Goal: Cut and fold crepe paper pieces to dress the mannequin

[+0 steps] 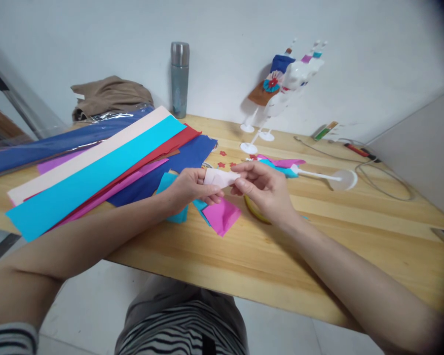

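Between my two hands, above the front of the wooden table (318, 276), is a small piece of pale pink paper (216, 177). My left hand (190, 190) pinches its left part between thumb and fingers. At its narrowed right end, my right hand (261, 190) holds it with thumb and fingertips. Below the hands lie a magenta paper piece (223, 217) and a turquoise paper piece (177, 212). A yellow ring-shaped object (257, 211), partly hidden, sits under my right hand. Small red flower shapes (222, 164) lie just behind the hands.
Long paper strips, a turquoise one (99, 175) on top, cover the left side. A bottle (179, 81) and brown cloth (113, 96) stand behind. White hand-shaped stands (286, 84) rise at the back; another stand's base (343, 180) lies sideways. A cable (388, 195) curls at right.
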`<state>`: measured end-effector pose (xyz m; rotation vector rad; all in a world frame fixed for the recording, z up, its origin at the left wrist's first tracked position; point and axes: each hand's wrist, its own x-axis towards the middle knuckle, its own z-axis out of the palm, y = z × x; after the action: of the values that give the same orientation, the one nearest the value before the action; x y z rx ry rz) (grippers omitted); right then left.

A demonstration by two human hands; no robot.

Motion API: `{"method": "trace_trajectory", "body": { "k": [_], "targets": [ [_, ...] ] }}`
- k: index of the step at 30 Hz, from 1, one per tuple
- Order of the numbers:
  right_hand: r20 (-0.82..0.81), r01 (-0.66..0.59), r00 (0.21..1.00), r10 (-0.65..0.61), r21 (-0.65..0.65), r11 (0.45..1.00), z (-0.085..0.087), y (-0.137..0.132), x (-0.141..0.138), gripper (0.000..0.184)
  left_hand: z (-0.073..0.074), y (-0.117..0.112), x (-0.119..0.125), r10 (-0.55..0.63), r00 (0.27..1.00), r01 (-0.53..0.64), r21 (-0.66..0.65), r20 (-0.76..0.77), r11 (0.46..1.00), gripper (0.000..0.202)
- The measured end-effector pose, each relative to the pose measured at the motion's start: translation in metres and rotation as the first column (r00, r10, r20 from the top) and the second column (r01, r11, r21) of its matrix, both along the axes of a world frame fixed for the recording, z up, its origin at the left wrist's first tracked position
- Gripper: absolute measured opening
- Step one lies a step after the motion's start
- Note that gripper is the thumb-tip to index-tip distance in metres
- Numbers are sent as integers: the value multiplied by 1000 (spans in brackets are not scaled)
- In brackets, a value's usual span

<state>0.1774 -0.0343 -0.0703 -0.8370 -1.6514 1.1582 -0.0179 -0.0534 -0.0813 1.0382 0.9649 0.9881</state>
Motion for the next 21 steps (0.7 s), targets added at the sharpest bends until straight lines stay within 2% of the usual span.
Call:
{"method": "trace_trajectory", "body": {
  "k": [6,11,17,21],
  "targets": [
    [9,7,1000,-6,-131,991,-2,8,0,25,-1,1,-3,-57,998,58,26,-23,998,31],
    [-27,73,997,-76,-112,991,-4,9,-2,21,-3,3,-7,-85,994,85,8,74,996,50],
    [12,23,1000,-21,-147,989,-2,9,2,36,-2,2,-6,9,1000,-9,15,8,1000,22],
    [70,-18,997,30,-171,985,-5,10,3,38,-1,2,-6,8,1000,-8,37,-7,999,25]
  ]
}}
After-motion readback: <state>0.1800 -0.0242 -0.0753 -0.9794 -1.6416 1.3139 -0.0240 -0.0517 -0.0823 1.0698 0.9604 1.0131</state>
